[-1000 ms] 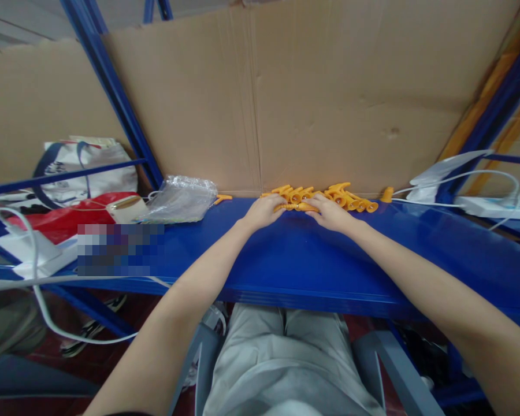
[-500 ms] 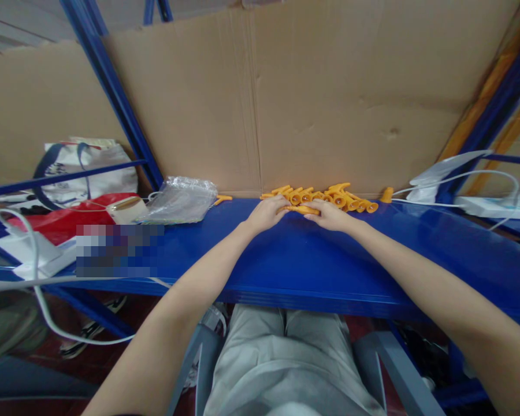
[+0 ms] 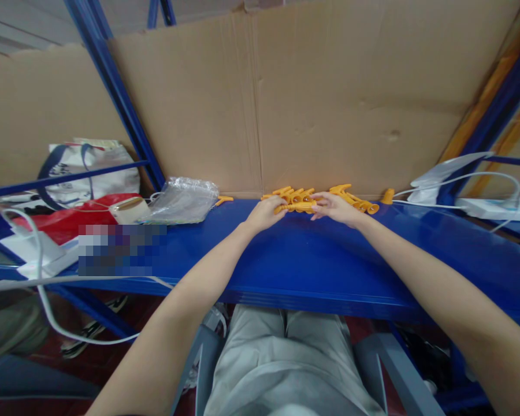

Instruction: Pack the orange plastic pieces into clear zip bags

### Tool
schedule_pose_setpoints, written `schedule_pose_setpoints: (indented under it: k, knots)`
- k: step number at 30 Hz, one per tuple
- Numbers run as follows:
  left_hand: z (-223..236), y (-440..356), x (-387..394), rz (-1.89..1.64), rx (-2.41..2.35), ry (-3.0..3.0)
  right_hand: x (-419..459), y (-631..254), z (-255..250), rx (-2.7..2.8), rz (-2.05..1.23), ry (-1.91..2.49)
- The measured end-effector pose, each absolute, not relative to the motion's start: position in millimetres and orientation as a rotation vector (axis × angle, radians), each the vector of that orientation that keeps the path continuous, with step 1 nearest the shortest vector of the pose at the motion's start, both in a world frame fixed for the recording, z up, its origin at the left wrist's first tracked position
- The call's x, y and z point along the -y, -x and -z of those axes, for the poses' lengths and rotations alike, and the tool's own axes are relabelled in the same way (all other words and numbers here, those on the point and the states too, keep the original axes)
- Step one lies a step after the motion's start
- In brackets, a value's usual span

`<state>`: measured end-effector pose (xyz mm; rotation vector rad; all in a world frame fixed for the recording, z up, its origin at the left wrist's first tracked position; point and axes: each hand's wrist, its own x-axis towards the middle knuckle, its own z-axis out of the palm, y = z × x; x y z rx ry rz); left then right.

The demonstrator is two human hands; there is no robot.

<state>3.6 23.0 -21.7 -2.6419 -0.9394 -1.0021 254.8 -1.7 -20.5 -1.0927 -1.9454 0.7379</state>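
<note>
My left hand [image 3: 266,213] is closed around the left end of an orange-yellow plastic piece [image 3: 302,206], which lies sideways just above the blue tabletop. At the right end of that piece is my right hand [image 3: 335,208], its fingers apart and their tips close to it; whether they touch it I cannot tell. Behind both hands is a row of similar orange pieces [image 3: 340,189] with round, cupped ends, some with something shiny inside. My hands partly hide the row.
A tall cardboard sheet [image 3: 312,104] backs the blue table [image 3: 294,260]. To the left are clear plastic bags [image 3: 184,199], a red bag [image 3: 82,219] and a white tote [image 3: 108,170]. An upright orange piece [image 3: 387,196] and white cables [image 3: 459,173] are at right.
My right hand has shifted slightly right and its fingers have opened, showing more of the orange piece. My left hand has stayed in nearly the same spot.
</note>
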Motion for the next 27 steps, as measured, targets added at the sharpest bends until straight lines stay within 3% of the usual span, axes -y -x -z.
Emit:
schedule_pose_setpoints:
  k: [16, 27]
  knots:
    - [20, -6, -20, 1.045, 0.924, 2.517, 23, -244, 6, 1.726, -1.065, 1.103]
    - [22, -5, -24, 1.007, 0.953, 2.490, 22, -242, 7, 1.739, -0.984, 1.147]
